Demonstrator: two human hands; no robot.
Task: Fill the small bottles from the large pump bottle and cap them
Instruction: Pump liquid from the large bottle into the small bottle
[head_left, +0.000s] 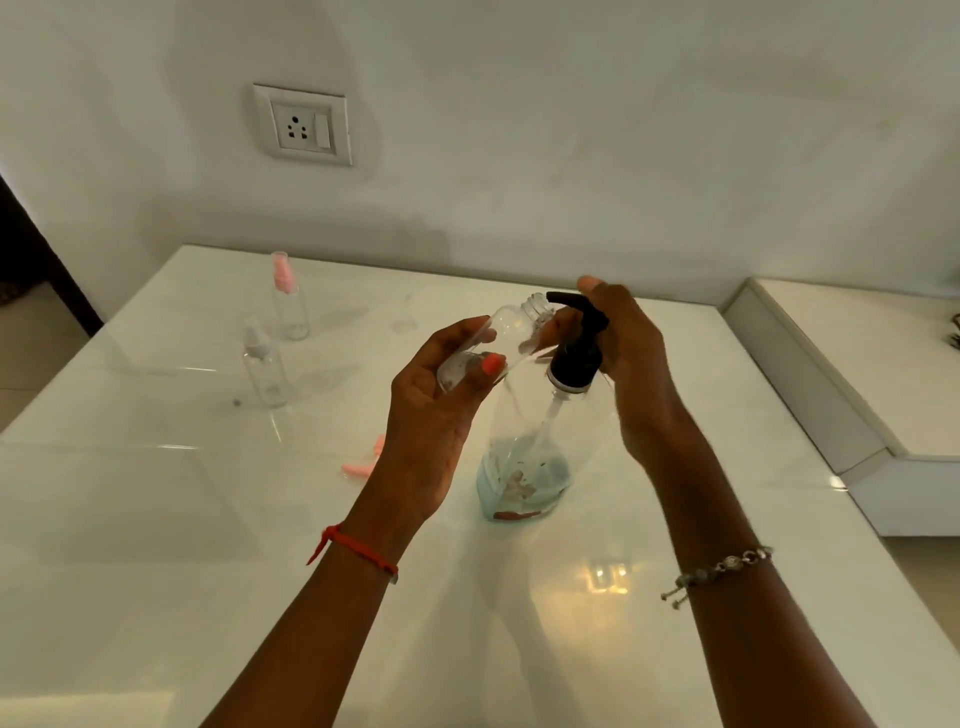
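Two small bottles stand capped near the far left of the table (156, 519), the pink-capped bottle (288, 304) behind the white-capped bottle (263, 366); both look clear, and whether they hold any liquid cannot be told. A third small bottle (506, 332) is uncapped and looks empty, so by my reading the filling of this one is only about to start, with its capping left to do. Its likely cap, a loose pink sprayer (363, 462), lies on the table just beside the left wrist. The left hand (436, 415) grips this bottle round its lower body, tilted, the open neck up against the spout. The right hand (631, 358) curls round the black pump head (579, 338) of the large pump bottle (524, 467), which stands between the forearms holding a little blue liquid.
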